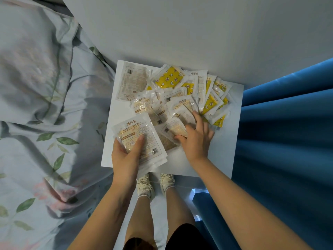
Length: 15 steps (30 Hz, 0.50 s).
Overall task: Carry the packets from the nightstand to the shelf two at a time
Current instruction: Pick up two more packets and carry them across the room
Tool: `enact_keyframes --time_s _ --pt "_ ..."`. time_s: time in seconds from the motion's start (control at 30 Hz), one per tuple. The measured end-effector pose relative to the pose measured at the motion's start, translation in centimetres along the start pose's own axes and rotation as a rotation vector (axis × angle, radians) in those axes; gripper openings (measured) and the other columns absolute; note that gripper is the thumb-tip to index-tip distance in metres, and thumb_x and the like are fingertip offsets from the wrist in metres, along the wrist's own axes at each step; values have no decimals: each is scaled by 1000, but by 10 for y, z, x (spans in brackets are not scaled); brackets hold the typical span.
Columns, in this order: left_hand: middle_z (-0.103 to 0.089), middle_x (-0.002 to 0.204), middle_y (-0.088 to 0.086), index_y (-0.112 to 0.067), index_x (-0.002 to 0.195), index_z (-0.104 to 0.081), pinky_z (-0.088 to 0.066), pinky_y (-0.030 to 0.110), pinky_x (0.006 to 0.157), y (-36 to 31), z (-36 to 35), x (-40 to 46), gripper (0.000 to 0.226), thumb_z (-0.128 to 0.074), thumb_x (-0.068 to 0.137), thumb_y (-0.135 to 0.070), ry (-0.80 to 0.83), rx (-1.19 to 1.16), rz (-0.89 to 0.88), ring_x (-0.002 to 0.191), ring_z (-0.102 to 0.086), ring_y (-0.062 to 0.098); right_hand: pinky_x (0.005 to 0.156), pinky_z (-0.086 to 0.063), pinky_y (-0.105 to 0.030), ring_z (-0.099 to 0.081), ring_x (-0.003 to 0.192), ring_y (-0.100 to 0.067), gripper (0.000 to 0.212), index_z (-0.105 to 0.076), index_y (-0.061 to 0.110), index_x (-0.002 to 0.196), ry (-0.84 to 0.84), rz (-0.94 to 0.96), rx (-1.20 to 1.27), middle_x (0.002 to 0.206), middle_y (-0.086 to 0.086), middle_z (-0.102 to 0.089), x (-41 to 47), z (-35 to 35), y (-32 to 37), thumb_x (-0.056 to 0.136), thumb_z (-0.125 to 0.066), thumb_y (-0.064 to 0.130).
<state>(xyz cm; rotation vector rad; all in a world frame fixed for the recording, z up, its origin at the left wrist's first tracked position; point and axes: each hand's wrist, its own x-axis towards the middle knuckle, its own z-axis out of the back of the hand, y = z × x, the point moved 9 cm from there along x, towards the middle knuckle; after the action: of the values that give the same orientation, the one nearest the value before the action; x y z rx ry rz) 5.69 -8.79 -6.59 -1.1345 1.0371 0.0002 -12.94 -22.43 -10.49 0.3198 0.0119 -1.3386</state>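
A person stands at a white nightstand (225, 159) in the centre of the frame, seen from above, with two bare arms reaching in from the bottom. A heap of packets (180, 94), clear plastic sachets marked as hand warmers, some beige and some with yellow patterned pads, lies fanned across the upper half of the nightstand, many overlapping. The left hand (126, 154), at lower centre left, grips a held packet (142, 139) near its lower left corner, thumb on top and fingers beneath; a second edge shows under it, so it may be more than one. The right hand (195, 138), at centre right, has its fingers spread and curling down onto a beige packet (173, 130) at the near edge of the heap; whether it has closed on it I cannot tell. The packets look light, thin and floppy, with slick wrappers that likely slide over each other, so pinching a sealed border should serve best. A bed (45, 105) with leaf-print covers presses against the nightstand's left edge, a blue curtain (288, 132) hangs just beside its right edge, and a wall closes the top. Open room lies only at the bottom, by the person's shoes (155, 184).
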Motion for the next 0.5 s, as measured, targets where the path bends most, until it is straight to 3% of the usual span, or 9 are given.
enact_keyframes --time_s 0.2,0.37,0.5 --pt "-73 110 1 -22 109 -61 -56 44 88 2 -1 -2 24 -69 87 -18 7 9 13 97 -71 18 86 -37 -42 -53 112 -32 34 -71 13 87 4 -51 43 116 -8 -58 0 -2 -1 63 -88 30" --pt "-73 108 -1 -27 102 -60 -56 43 88 3 1 -5 21 -70 86 -18 -34 -12 23 95 -72 16 93 -28 -39 -41 122 -30 45 -69 15 107 213 -83 -30 123 -6 -55 16 -5 -3 73 -78 43" --pt "-73 109 0 -24 108 -60 -57 42 88 2 3 -9 23 -68 88 -17 -41 -46 25 96 -72 17 84 -47 -34 -59 106 -30 53 -69 16 107 382 -126 92 112 -10 -63 22 -17 -13 65 -84 44"
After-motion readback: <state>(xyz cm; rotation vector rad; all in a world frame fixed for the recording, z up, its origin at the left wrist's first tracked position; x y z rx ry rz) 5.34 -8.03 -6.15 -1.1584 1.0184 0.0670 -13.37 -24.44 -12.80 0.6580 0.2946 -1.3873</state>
